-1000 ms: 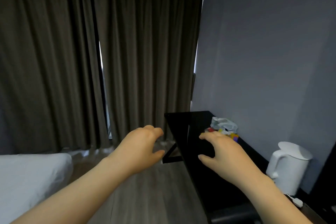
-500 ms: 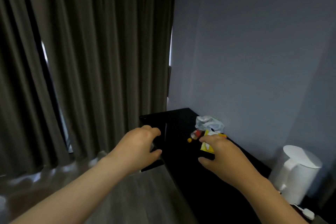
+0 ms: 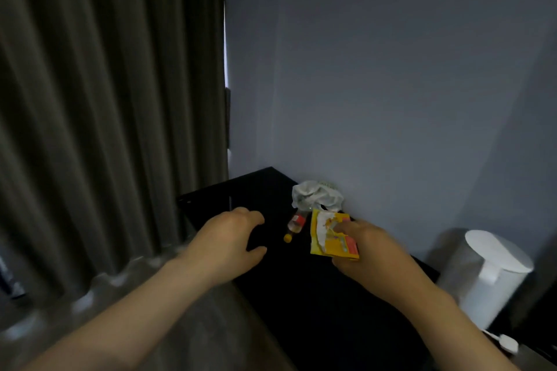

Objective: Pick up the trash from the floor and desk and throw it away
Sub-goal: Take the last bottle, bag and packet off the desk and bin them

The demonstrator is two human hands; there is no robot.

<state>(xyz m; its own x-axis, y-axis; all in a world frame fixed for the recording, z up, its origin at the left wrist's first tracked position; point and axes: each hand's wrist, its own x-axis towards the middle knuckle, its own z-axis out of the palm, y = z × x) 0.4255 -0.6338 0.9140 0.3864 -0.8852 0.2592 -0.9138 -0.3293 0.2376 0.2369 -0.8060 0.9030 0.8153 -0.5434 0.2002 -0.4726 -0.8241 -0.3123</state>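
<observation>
On the far end of the black desk (image 3: pixel 301 310), against the wall, lies a crumpled white plastic bag (image 3: pixel 316 194). In front of it lies a small clear bottle (image 3: pixel 297 223) with a red label, its yellow cap (image 3: pixel 287 238) beside it. My right hand (image 3: pixel 370 247) pinches a yellow snack wrapper (image 3: pixel 330 236) and holds it just above the desk. My left hand (image 3: pixel 230 241) hovers over the desk's left edge, fingers curled and apart, holding nothing.
A white electric kettle (image 3: pixel 491 277) stands on the desk at the right, with a white plug (image 3: pixel 506 343) near its base. Dark curtains (image 3: pixel 105 99) hang at the left down to the floor. A grey wall backs the desk.
I have moved closer to the desk's far end and the view has turned right. My right hand has reached the yellow wrapper and closed on it. The left hand kept its pose.
</observation>
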